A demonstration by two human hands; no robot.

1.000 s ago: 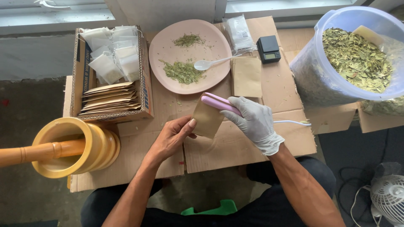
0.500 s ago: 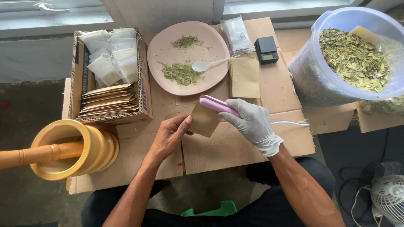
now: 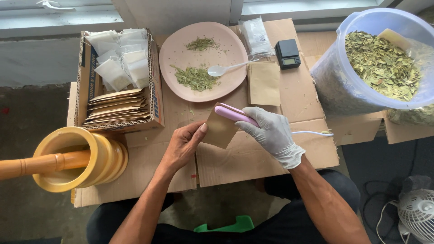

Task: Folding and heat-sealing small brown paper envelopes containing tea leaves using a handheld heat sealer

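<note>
My left hand, bare, holds a small brown paper pouch by its left edge just above the cardboard surface. My right hand, in a white glove, grips a pink clamp-style sealer closed over the pouch's top edge. A thin white cord runs from the sealer to the right.
A pink plate with dried herb and a white spoon lies behind. A cardboard box of pouches and filter bags sits left, a yellow mortar with pestle nearer. A black scale, brown pouch and leaf-filled tub stand right.
Both hands stay on the pouch and sealer; they have hardly shifted, and the sealer remains clamped on the pouch's top.
</note>
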